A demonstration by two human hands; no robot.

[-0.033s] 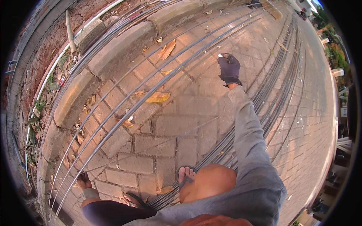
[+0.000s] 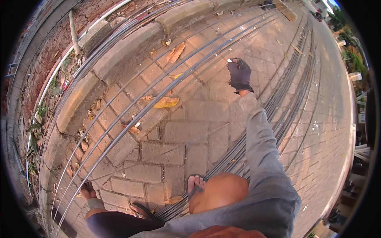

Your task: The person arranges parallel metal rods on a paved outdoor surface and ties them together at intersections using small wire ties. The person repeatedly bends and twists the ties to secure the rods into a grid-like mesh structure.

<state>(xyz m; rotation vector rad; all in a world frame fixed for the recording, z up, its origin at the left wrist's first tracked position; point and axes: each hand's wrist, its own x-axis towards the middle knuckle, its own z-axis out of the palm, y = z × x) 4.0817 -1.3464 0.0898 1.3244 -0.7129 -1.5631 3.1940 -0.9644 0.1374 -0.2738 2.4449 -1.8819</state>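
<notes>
My right hand, in a dark fingerless glove, is held out ahead above the brick paving, its fingers curled in and a small white spot at the thumb's tip. Whatever lies inside its grip is hidden. Low at the left, past my knee, my left hand is small and partly shaded. Its fingers are bent around a thin straight rod or wire, which slants up to the right over the paving. Close by this hand pass several long grey cables, curving away toward the far right.
A thick bundle of dark cables lies on the paving under my right arm and by my sandalled foot. A concrete kerb borders the left, with more cables behind it. Dry leaves are scattered about. A wooden piece lies far ahead.
My right hand has shifted slightly to the left and a little nearer, still curled. The left hand and the cables stay where they were.
</notes>
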